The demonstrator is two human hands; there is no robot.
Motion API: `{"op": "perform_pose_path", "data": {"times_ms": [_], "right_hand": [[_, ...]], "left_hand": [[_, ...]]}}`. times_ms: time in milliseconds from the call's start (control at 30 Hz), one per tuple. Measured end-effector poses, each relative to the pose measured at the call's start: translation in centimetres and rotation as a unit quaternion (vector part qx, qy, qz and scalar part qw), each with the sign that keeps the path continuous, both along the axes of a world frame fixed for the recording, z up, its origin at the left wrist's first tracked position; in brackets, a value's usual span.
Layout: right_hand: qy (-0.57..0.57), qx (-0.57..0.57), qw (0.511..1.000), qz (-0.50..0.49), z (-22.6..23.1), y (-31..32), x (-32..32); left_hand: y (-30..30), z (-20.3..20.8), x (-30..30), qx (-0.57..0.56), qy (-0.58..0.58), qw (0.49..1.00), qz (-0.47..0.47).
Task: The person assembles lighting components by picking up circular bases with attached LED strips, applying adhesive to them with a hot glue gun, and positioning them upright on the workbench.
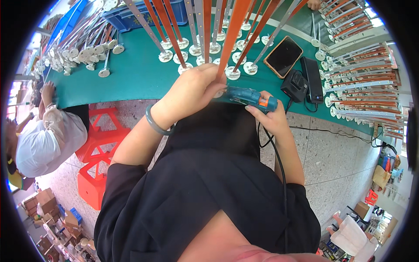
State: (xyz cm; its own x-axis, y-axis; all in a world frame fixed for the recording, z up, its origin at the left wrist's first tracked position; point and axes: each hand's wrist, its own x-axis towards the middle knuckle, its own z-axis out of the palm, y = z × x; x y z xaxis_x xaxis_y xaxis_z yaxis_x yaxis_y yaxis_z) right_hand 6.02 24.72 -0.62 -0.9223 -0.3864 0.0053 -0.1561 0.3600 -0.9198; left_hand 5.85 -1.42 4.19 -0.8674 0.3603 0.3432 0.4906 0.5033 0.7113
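My left hand (196, 87) is closed round the lower end of an upright orange-brown strip (230, 39). Its white round base (219, 93) shows just below my fingers, at the table's near edge. My right hand (273, 117) grips a teal corded power tool (248, 97), its narrow end pointing left against or very near that base; the contact is hidden. From the tool a black cable (281, 170) runs down over my body. Just beyond my left hand, several grey and brown strips stand on white round bases (233, 73) on the green table (131, 81).
A phone (283, 56), a black box (294, 86) and a long black adapter (311, 78) lie to the right. More strips with bases are heaped at far left and right. A blue crate (126, 19) stands behind. Red stools (104, 135) and a co-worker (48, 139) are at left.
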Motion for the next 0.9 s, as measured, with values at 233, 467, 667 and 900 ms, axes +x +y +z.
{"op": "perform_pose_path", "data": {"times_ms": [233, 467, 667, 900], "right_hand": [[-0.005, -0.032, 0.999, 0.009, -0.6, 0.5, 0.1], [0.015, 0.020, 1.000, 0.000, 0.2, -0.3, 0.1], [0.027, 0.020, 0.999, -0.002, -0.1, -0.7, -0.3], [0.020, 0.033, 0.999, -0.012, -0.4, -0.9, -0.4]], "left_hand": [[0.1, 0.1, -0.4, 0.018, 0.001, 1.000, 0.001], [0.0, 0.2, -0.4, -0.007, 0.002, 1.000, 0.005], [0.1, -0.3, -0.5, -0.005, 0.037, 0.999, 0.000], [0.2, -0.3, -0.6, 0.018, 0.020, 1.000, 0.014]]}}
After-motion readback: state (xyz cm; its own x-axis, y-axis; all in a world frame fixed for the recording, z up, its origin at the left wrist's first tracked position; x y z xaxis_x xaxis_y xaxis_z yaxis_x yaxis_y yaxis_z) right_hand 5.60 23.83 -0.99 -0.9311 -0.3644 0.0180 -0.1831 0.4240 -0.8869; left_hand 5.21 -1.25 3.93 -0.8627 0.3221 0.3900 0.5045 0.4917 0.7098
